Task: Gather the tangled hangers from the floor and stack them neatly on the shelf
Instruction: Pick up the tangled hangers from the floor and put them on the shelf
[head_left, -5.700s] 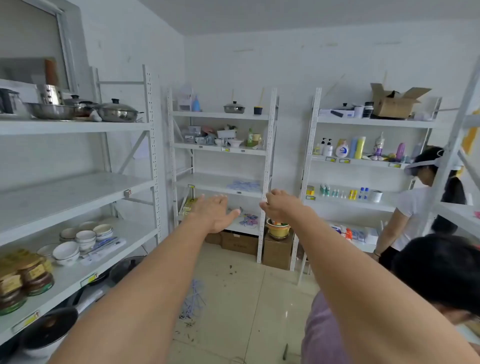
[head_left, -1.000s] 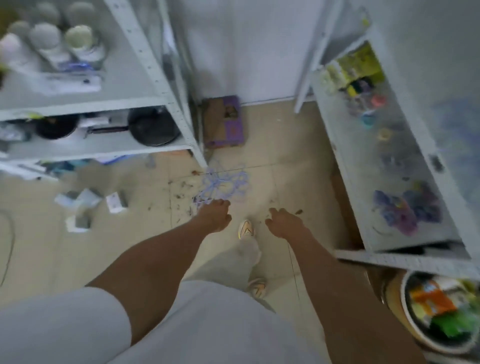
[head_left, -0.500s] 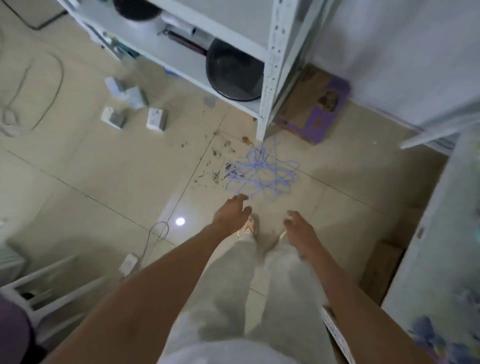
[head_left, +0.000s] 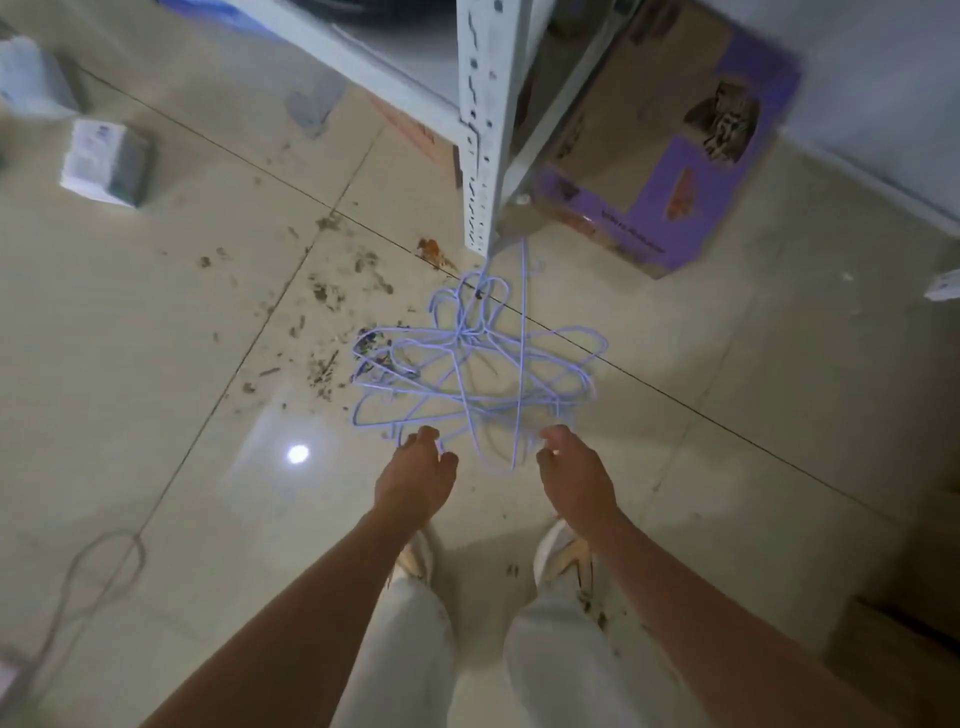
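Note:
A tangle of several thin lilac wire hangers (head_left: 470, 364) lies on the tiled floor just in front of a white shelf post (head_left: 480, 130). My left hand (head_left: 415, 475) reaches down to the near left edge of the pile, fingers loosely curled and touching or almost touching the wires. My right hand (head_left: 574, 470) is at the near right edge, fingers curved downward above the wires. Neither hand plainly grips a hanger. My two feet stand just behind the hands.
A purple and brown cardboard box (head_left: 670, 135) lies right of the post. Small white boxes (head_left: 104, 161) sit on the floor at the left. Dirt specks are scattered left of the hangers. A grey cable (head_left: 88, 577) loops at the lower left.
I have bent lower and the view has closed in on the hangers. Both hands have moved forward and down to the near edge of the pile.

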